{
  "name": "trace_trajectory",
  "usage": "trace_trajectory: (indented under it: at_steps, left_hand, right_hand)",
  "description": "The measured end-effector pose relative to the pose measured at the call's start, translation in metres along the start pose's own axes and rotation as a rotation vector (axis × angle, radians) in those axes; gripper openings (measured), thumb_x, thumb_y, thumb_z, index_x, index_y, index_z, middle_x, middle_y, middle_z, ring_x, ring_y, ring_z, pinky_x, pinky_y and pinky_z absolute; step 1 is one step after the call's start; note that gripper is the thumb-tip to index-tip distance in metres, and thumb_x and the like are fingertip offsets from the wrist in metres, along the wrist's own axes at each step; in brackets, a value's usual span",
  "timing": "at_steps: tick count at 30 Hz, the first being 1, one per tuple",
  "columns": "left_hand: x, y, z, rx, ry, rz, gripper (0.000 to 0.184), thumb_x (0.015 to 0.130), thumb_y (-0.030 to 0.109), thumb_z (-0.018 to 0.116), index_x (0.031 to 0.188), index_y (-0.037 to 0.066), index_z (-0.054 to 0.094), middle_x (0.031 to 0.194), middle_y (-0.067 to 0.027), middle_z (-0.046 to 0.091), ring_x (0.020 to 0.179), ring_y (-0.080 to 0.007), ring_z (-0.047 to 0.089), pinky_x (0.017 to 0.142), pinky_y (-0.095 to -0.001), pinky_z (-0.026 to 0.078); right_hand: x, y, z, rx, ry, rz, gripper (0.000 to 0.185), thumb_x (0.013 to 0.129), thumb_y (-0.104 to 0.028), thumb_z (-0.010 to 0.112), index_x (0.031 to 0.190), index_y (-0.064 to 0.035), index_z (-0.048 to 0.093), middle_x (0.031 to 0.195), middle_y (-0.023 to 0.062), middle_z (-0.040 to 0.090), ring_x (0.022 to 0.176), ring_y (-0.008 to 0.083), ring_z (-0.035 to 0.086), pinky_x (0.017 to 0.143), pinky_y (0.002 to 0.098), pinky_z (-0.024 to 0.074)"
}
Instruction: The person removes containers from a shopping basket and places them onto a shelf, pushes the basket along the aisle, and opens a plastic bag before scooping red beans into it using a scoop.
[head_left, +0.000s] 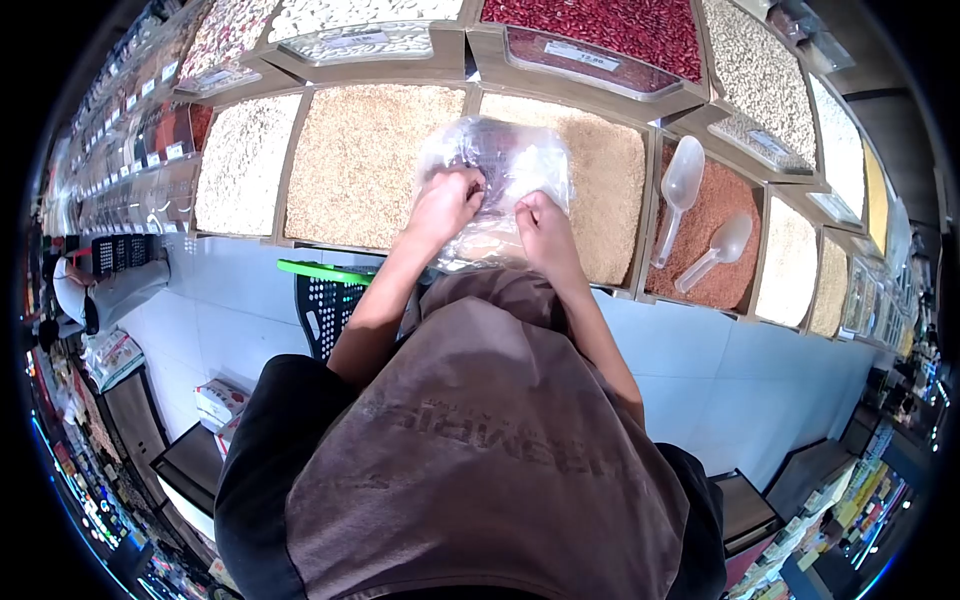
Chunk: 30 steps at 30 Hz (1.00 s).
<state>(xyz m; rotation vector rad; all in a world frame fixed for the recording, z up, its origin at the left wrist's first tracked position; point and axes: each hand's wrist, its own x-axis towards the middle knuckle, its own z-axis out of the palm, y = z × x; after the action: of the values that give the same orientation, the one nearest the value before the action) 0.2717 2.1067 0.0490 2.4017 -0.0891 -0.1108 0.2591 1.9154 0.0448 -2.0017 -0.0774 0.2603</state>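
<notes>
Over the grain bins I have a clear plastic bag (pixel 530 150), crinkled and shiny, with a pale patch showing at its lower part. My left hand (pixel 450 205) is closed on the bag's left side, its fingers curled inward. On the right side, my right hand (pixel 545 228) pinches the plastic with bent fingers. Below and around the bag lie two bins of tan grain, one at left (pixel 365 150) and one at right (pixel 612 180). What is inside the bag cannot be made out through the glare.
Two clear scoops, one upright (pixel 681 180) and one slanted (pixel 731 240), rest on reddish-brown grain (pixel 740 275). Red beans (pixel 600 30) and white beans (pixel 360 12) fill bins behind. A black basket (pixel 330 310) with a green handle (pixel 325 271) is by my left arm. Another person (pixel 120 285) is at far left.
</notes>
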Motion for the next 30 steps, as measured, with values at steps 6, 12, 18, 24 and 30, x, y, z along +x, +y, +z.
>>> trace_trajectory:
  at_steps: [6,12,18,24,30]
  left_hand:
    - [0.008,-0.006,0.018,0.022,0.044,0.021,0.018,0.082,0.007,0.071,0.099,0.001,0.067,0.095,-0.0192,0.068,0.090,-0.0371,0.067,0.081,-0.0439,0.053]
    - [-0.004,-0.017,0.011,-0.066,0.043,0.033,0.019,0.082,0.007,0.072,0.099,0.001,0.067,0.097,-0.0186,0.066,0.089,-0.0347,0.066,0.081,-0.0411,0.053]
    - [-0.026,-0.016,-0.004,-0.080,-0.050,0.010,0.022,0.080,0.007,0.073,0.100,0.001,0.067,0.095,-0.0168,0.065,0.088,-0.0337,0.064,0.081,-0.0399,0.052]
    - [-0.026,-0.027,0.009,-0.050,-0.056,0.117,0.017,0.079,0.004,0.071,0.095,0.001,0.065,0.092,-0.0164,0.065,0.086,-0.0330,0.065,0.077,-0.0405,0.051]
    - [-0.029,-0.030,0.013,-0.152,-0.037,0.065,0.010,0.082,0.005,0.069,0.089,0.000,0.065,0.082,-0.0163,0.066,0.074,-0.0320,0.065,0.070,-0.0389,0.052]
  right_hand:
    - [-0.005,0.018,0.010,-0.661,0.003,-0.003,0.033,0.094,-0.032,0.060,0.094,0.0006,0.056,0.079,0.0237,0.067,0.076,0.0397,0.068,0.068,0.0489,0.0527]
    - [-0.004,0.032,0.010,-0.618,0.027,-0.058,0.029,0.091,-0.030,0.065,0.093,-0.0025,0.056,0.084,0.0222,0.066,0.076,0.0406,0.066,0.068,0.0481,0.0519]
    - [-0.011,0.026,0.003,-0.550,-0.015,-0.133,0.027,0.080,-0.020,0.068,0.096,-0.0024,0.056,0.087,0.0210,0.067,0.080,0.0406,0.066,0.072,0.0490,0.0520]
    - [-0.019,0.029,0.005,-0.529,0.019,-0.034,0.029,0.080,-0.019,0.069,0.102,-0.0046,0.056,0.078,0.0200,0.066,0.077,0.0407,0.067,0.070,0.0487,0.0520]
    - [-0.028,0.029,0.003,-0.443,0.097,0.037,0.032,0.084,-0.024,0.070,0.107,-0.0068,0.055,0.065,0.0161,0.063,0.065,0.0393,0.065,0.062,0.0480,0.0506]
